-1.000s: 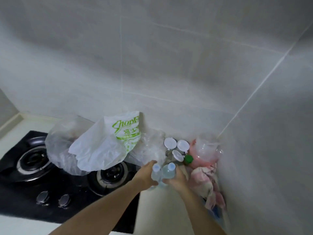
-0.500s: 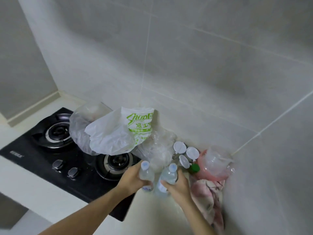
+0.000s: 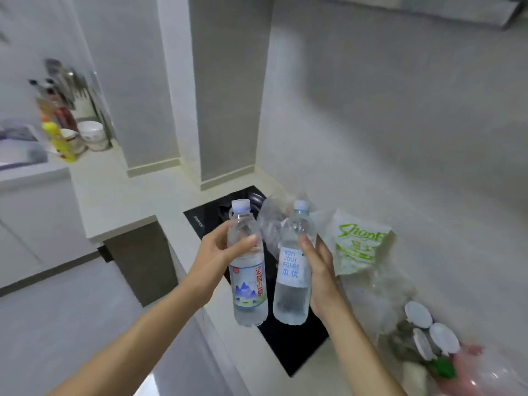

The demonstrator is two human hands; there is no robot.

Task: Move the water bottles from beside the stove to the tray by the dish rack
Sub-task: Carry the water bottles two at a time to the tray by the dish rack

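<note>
Two clear water bottles are lifted in the air above the black stove [image 3: 288, 344]. My left hand [image 3: 217, 252] grips the bottle with the mountain label [image 3: 248, 284] around its upper body. My right hand [image 3: 320, 270] holds the bottle with the white lettered label [image 3: 291, 281] from its right side. Both bottles stand upright, side by side, caps up. Far left, at the view's edge, a grey rack or tray shape [image 3: 20, 147] shows, blurred.
A white shopping bag with green print [image 3: 357, 244] and clear plastic bags lie over the stove's far side. White lids [image 3: 428, 330] and a pink container [image 3: 480, 372] sit at the right corner. Condiment bottles and a bowl [image 3: 91, 135] stand on the counter far left.
Both bottles have come up off the counter beside the stove. My view has swung left, bringing the long counter and the far-left items into sight.
</note>
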